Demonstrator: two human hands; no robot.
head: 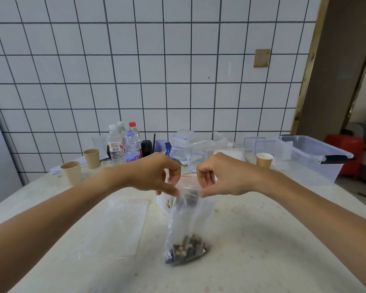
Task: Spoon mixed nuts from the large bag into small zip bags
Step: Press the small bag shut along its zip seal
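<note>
both hands are up over the middle of the pale table (pixel 262 240), and between them hangs a small zip bag (pixel 187 225). the left hand (pixel 154 173) pinches the bag's top edge at its left corner, thumb and fingers curled tight on the plastic; the right hand (pixel 218 176) pinches the right corner the same way. the bag stands upright, its bottom resting on the table, with a dark clump of mixed nuts (pixel 186 249) settled at the bottom. just behind it sits a white bag (pixel 163 203), mostly hidden. to the left, an empty clear zip bag (pixel 116 227) lies flat on the table. at the back, near the tiled wall: water bottles (pixel 125 144), two paper cups (pixel 80 166) on the left, another paper cup (pixel 264 159) on the right, and a big clear storage bin (pixel 311 157).
</note>
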